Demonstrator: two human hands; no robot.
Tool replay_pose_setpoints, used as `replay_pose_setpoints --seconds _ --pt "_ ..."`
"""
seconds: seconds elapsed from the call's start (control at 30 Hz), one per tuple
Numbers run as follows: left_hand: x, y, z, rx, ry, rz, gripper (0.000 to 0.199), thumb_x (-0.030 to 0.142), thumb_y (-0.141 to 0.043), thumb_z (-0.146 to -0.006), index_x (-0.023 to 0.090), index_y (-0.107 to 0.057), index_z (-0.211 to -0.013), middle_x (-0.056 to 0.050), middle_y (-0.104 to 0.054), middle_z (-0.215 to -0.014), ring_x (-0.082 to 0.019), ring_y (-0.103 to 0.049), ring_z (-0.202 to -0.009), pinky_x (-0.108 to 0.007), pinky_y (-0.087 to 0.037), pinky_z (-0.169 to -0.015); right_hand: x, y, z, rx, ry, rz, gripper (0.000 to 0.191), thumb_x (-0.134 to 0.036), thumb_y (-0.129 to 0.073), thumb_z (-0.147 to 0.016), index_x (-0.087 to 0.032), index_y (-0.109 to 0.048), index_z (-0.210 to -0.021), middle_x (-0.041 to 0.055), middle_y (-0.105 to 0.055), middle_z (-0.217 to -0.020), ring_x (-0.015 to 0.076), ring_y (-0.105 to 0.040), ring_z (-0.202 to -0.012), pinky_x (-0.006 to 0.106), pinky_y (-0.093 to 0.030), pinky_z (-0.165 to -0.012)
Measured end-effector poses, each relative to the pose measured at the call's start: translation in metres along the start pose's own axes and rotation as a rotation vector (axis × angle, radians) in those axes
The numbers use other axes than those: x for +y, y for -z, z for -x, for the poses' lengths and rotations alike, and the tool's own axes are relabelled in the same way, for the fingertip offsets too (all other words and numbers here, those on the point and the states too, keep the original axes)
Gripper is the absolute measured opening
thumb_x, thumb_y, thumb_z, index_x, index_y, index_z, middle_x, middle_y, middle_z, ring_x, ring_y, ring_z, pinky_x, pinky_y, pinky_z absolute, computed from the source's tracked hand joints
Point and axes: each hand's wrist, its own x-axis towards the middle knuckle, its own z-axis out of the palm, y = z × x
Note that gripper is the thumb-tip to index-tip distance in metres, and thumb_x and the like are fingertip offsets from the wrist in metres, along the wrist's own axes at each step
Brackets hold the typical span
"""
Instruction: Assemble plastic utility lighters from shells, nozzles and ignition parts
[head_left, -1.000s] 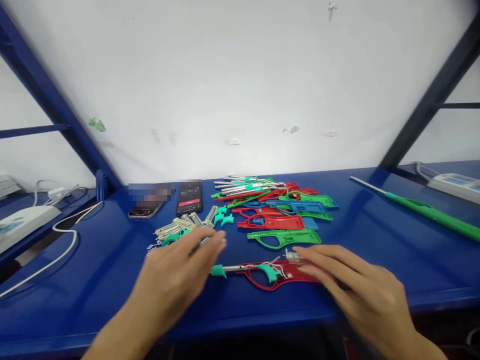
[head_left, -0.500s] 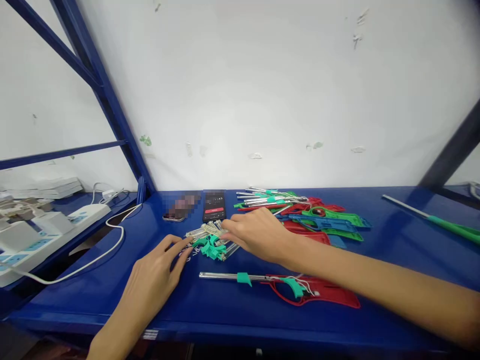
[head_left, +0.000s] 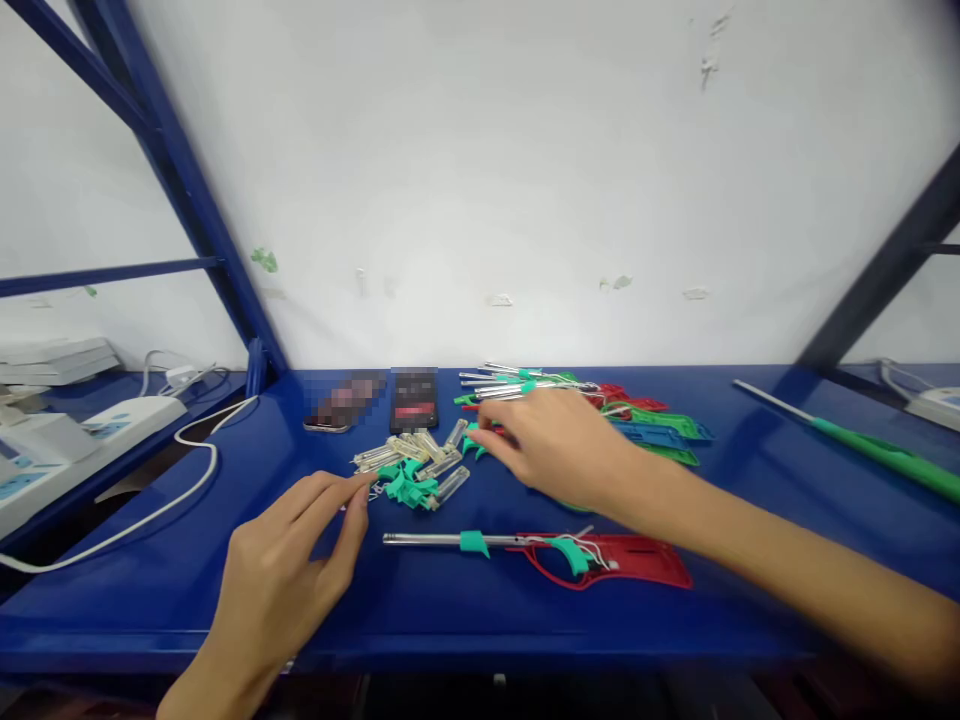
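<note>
My left hand (head_left: 289, 565) is closed in a pinch at the left edge of a pile of teal clips (head_left: 411, 488); what lies between its fingertips is too small to name. Clear plastic pieces (head_left: 444, 463) lie beside the clips. My right hand (head_left: 551, 440) is right of the pile, its fingers bent over a teal piece (head_left: 472, 440) near the thumb; its grip is partly hidden. In front lies a red handle half (head_left: 645, 560) with a metal tube (head_left: 424, 540), a teal sleeve, a teal trigger and white wires.
Two phones (head_left: 414, 400) lie behind the pile. Metal tubes (head_left: 510, 385) and red, green and blue handle halves (head_left: 667, 430) are at the back. A green-handled rod (head_left: 885, 450) lies at right. A power strip (head_left: 112, 425) and white cable (head_left: 202, 480) are at left.
My right hand has moved right, away from the pile, uncovering clear pieces. My left hand stays near the clips, its fingertips now closer together. The view has shifted slightly.
</note>
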Motion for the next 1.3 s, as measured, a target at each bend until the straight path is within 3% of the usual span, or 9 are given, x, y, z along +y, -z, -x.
replay_pose_setpoints --seconds 0.1,0.17,0.27,0.4,0.57,0.9,1.1,1.2,1.3 --pt "0.039 -0.006 -0.012 -0.022 -0.12 0.14 0.018 0.012 -0.062 -0.106 0.024 -0.07 -0.115 0.001 -0.073 -0.1 -0.013 -0.069 -0.091 -0.025 -0.053 -0.084 0.014 0.021 0.056 -0.027 -0.072 -0.04 0.025 -0.042 -0.065 -0.107 -0.027 -0.076 -0.091 -0.001 -0.074 -0.066 0.0194 -0.067 -0.055 0.033 -0.03 -0.052" --pt "0.065 -0.013 -0.022 -0.088 -0.192 0.231 0.02 0.012 -0.06 -0.106 0.024 -0.07 -0.118 -0.001 -0.074 -0.104 -0.017 -0.067 -0.096 -0.028 -0.054 -0.085 0.019 0.023 0.096 -0.025 -0.101 -0.083 0.019 -0.043 -0.067 -0.106 -0.029 -0.077 -0.098 0.0 -0.08 -0.081 0.0218 -0.075 -0.065 0.032 -0.041 -0.054" --pt "0.092 -0.03 -0.034 -0.256 -0.254 0.288 0.019 0.019 -0.056 -0.109 0.022 -0.072 -0.12 -0.006 -0.075 -0.113 -0.025 -0.068 -0.107 -0.04 -0.058 -0.094 0.024 0.009 0.146 -0.019 -0.137 -0.119 0.022 -0.047 -0.063 -0.108 -0.031 -0.076 -0.116 0.0035 -0.084 -0.105 0.0225 -0.08 -0.076 0.031 -0.054 -0.061" --pt "0.098 -0.052 -0.038 -0.447 -0.249 0.268 0.019 0.021 -0.056 -0.109 0.02 -0.075 -0.113 -0.008 -0.074 -0.109 -0.03 -0.07 -0.1 -0.051 -0.061 -0.09 0.026 -0.021 0.181 -0.051 -0.188 -0.196 0.028 -0.044 -0.05 -0.114 -0.037 -0.068 -0.134 0.0033 -0.075 -0.134 0.022 -0.082 -0.088 0.033 -0.063 -0.068" --pt "0.094 -0.063 -0.039 -0.384 -0.272 0.291 0.022 0.02 -0.054 -0.112 0.023 -0.077 -0.112 -0.005 -0.075 -0.105 -0.024 -0.07 -0.09 -0.04 -0.059 -0.082 0.024 -0.04 0.188 0.043 -0.254 -0.257 0.035 -0.044 -0.039 -0.117 -0.039 -0.073 -0.126 0.0013 -0.073 -0.13 0.02 -0.081 -0.081 0.036 -0.063 -0.066" --pt "0.097 -0.067 -0.041 -0.277 -0.307 0.297 0.034 0.026 -0.043 -0.118 0.022 -0.074 -0.102 -0.002 -0.076 -0.096 -0.017 -0.07 -0.079 -0.031 -0.054 -0.073 0.025 -0.036 0.187 0.026 -0.221 -0.282 0.039 -0.044 -0.037 -0.118 -0.039 -0.076 -0.122 0.0025 -0.072 -0.126 0.0219 -0.081 -0.091 0.033 -0.057 -0.06" --pt "0.058 -0.049 -0.053 -0.148 -0.177 0.107 0.026 0.035 -0.053 -0.115 0.025 -0.076 -0.108 -0.003 -0.079 -0.106 -0.021 -0.076 -0.094 -0.032 -0.056 -0.087 0.024 -0.035 0.187 0.027 -0.224 -0.301 0.036 -0.04 -0.043 -0.117 -0.036 -0.078 -0.122 0.0038 -0.073 -0.126 0.0202 -0.08 -0.089 0.033 -0.063 -0.066" --pt "0.029 -0.047 -0.057 -0.223 -0.038 0.026 0.04 0.047 -0.047 -0.115 0.024 -0.079 -0.113 -0.006 -0.081 -0.114 -0.027 -0.077 -0.101 -0.038 -0.058 -0.084 0.024 -0.037 0.188 0.062 -0.234 -0.295 0.036 -0.038 -0.044 -0.116 -0.034 -0.079 -0.122 0.0051 -0.075 -0.126 0.0185 -0.081 -0.085 0.031 -0.065 -0.067" --pt "0.023 -0.044 -0.053 -0.24 0.002 0.004 0.046 0.05 -0.044 -0.115 0.02 -0.078 -0.125 -0.011 -0.08 -0.12 -0.031 -0.075 -0.109 -0.044 -0.059 -0.09 0.025 -0.04 0.189 0.095 -0.236 -0.293 0.034 -0.036 -0.046 -0.115 -0.035 -0.079 -0.125 0.0043 -0.076 -0.125 0.0181 -0.082 -0.084 0.03 -0.066 -0.068"
